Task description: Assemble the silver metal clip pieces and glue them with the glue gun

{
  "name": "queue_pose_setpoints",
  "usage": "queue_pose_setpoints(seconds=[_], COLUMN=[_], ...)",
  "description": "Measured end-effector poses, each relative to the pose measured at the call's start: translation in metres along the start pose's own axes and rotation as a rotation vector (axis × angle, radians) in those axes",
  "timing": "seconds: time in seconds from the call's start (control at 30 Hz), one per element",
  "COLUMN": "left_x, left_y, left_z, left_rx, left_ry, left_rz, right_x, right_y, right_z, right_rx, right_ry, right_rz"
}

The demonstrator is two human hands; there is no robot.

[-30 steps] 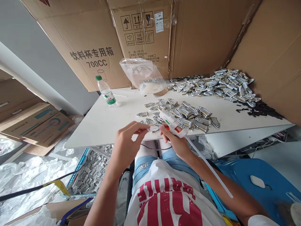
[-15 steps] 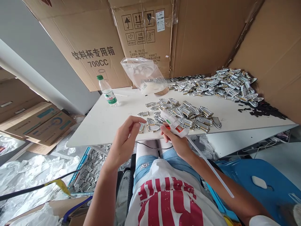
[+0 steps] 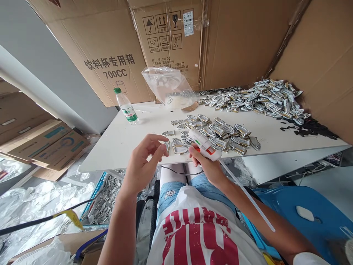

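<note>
- The right hand has its grip closed round a white glue gun, nozzle pointing toward the near edge of the surface. A long glue stick trails from the gun's back, down past the right forearm.
- The left hand is half open: thumb and fingers curl loosely, with a fingertip touching a small silver badge at the near edge. Whether it pinches that badge or only rests on it I cannot tell.
- Just beside it lies another badge, right under the nozzle; that is where the work sits now.
- Behind the gun a loose spread of badges covers the middle of the surface. A much larger heap lies at the far right, against the cardboard wall, with a scatter of black bits next to it.
- More badges fill a tray on the floor, left of the person's knees.
- Judging from these piles, the work is somewhere in its middle: many pieces are sorted into separate lots, and many lie within reach, so plenty seems left. Which lot is finished the view does not show.
- A plastic bag and a water bottle stand at the far side, apart from the work.
</note>
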State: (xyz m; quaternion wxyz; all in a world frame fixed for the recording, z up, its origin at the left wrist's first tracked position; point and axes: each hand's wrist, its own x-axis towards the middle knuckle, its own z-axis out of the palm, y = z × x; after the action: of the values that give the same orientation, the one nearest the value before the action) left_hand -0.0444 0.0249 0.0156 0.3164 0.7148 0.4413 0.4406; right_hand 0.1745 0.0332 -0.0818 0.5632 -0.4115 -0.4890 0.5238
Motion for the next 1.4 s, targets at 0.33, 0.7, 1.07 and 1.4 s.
queue_pose_setpoints(seconds=[0.33,0.7,1.07,1.4], left_x=[-0.002,0.000,-0.003,-0.001], left_y=[0.002,-0.005,-0.009,-0.006], left_z=[-0.001,-0.003,-0.006,-0.006], left_rx=[0.022,0.122,0.117,0.168], left_ry=[0.078,0.041,0.109,0.146], left_rz=[-0.068,-0.023,-0.068,-0.069], right_x=[0.000,0.001,0.002,0.000], right_y=[0.003,0.003,0.003,0.004], right_z=[0.000,0.000,0.000,0.000], right_rx=[-0.020,0.012,0.016,0.022], right_ry=[0.011,0.006,0.020,0.009], right_rz=[-0.013,-0.014,-0.010,-0.017])
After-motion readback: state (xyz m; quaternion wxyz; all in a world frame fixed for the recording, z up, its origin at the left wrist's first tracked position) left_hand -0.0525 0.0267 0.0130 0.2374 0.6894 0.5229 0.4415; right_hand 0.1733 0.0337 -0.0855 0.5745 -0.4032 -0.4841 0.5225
